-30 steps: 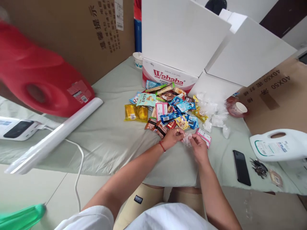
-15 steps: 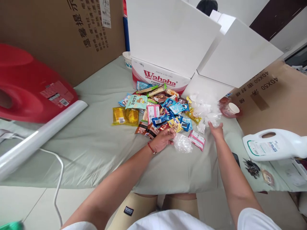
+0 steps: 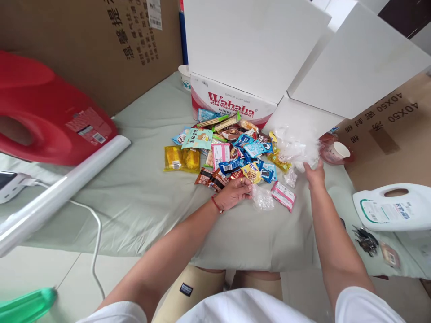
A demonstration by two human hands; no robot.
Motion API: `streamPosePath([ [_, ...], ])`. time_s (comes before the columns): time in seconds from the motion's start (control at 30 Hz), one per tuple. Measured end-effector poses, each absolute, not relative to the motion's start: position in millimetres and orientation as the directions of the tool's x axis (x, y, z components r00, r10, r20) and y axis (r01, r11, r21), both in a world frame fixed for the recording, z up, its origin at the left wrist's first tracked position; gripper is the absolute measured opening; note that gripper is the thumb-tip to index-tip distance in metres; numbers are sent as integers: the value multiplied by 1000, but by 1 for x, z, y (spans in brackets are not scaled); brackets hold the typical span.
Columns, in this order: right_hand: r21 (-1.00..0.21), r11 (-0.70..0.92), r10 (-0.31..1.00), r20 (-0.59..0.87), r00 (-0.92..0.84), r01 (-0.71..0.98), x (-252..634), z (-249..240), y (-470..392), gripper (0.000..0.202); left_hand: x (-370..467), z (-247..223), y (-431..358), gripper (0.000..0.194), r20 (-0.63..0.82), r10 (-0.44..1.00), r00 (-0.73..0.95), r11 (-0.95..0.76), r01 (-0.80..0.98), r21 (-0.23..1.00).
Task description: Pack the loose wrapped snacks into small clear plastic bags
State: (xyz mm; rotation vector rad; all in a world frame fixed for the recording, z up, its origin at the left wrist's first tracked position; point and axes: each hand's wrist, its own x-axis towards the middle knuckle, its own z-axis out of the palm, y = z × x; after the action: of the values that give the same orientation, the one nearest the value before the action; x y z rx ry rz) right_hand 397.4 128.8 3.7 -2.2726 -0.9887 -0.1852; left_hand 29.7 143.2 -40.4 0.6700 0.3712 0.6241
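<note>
1. A cloth-covered worktop (image 3: 144, 188) fills the scene, with a brown carton (image 3: 84, 49) at far left and a Wahaha box (image 3: 234, 101) at the far middle.
2. The clear bag (image 3: 263, 199) lies crumpled near the middle of the worktop, its left edge in the left hand (image 3: 235, 194).
3. The left hand's grip is pinched together on that edge, thumb against fingers.
4. The right hand (image 3: 314, 174) is at the near edge of the plastic heap (image 3: 296, 146); its thumb and forefinger look apart, but I cannot tell whether its grip has hold of any plastic.
5. A pink packet (image 3: 283, 196) lies just right of the bag.
6. Wrapped snacks (image 3: 224, 152) are piled on the far side of the left hand.
7. Farther left are a white roll (image 3: 67, 188) and a red jug (image 3: 50, 107).
8. To the right are a white bottle (image 3: 395, 208) and, nearer, keys (image 3: 365, 241).
</note>
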Motion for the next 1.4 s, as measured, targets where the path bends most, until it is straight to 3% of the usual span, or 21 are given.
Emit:
streamPosePath([
  [0.1, -576, -423, 534, 466, 705, 700, 354, 23, 79, 67, 30, -39, 143, 45, -102, 654, 750, 594, -425, 683],
  [0.23, -616, -5, 830, 437, 347, 788, 257, 40, 22, 38, 30, -39, 142, 44, -100, 655, 749, 580, -414, 701],
  [0.3, -601, 93, 902, 388, 188, 794, 216, 36, 10, 34, 30, -38, 141, 44, -96, 650, 754, 579, -409, 705],
  [0.37, -644, 114, 934, 328, 139, 756, 191, 25, 9, 28, 30, -37, 140, 43, -80, 638, 766, 580, -410, 704],
  [0.53, -906, -40, 929, 121, 349, 421, 173, -5, 20, 27, 27, -36, 140, 40, -56, 636, 769, 604, -451, 658],
  [0.67, -977, -10, 771, 129, 624, 214, 176, -9, 20, 36, 27, -38, 140, 39, -76, 640, 765, 625, -461, 630],
  [0.77, -953, 31, 730, 227, 644, 301, 181, -5, 19, 35, 29, -40, 139, 40, -83, 644, 761, 631, -466, 620],
  [0.87, -787, 42, 844, 358, 399, 616, 182, -1, 20, 34, 29, -40, 139, 39, -63, 628, 775, 635, -464, 618],
  [0.93, -666, 90, 865, 421, 274, 741, 179, 0, 23, 25, 29, -39, 138, 40, -44, 611, 790, 638, -459, 618],
  [1.0, -610, 93, 848, 462, 259, 787, 174, -1, 26, 18, 29, -37, 137, 42, -33, 617, 786, 630, -469, 618],
  [1.1, -637, -1, 811, 450, 373, 771, 165, -3, 30, 22, 31, -36, 136, 48, -5, 661, 750, 548, -479, 686],
  [1.2, -786, -89, 804, 306, 510, 612, 159, -4, 33, 25, 33, -36, 135, 51, 26, 668, 744, 407, -394, 824],
  [1.27, -929, -109, 808, 125, 576, 355, 160, -4, 35, 29, 34, -36, 136, 47, 34, 676, 736, 352, -363, 863],
  [1.33, -994, -102, 805, -64, 590, 30, 166, -1, 35, 34, 33, -35, 137, 46, 28, 689, 724, 373, -388, 843],
  [1.4, -978, -73, 806, -173, 566, -196, 178, 5, 33, 37, 31, -33, 138, 48, -9, 673, 739, 462, -412, 785],
])
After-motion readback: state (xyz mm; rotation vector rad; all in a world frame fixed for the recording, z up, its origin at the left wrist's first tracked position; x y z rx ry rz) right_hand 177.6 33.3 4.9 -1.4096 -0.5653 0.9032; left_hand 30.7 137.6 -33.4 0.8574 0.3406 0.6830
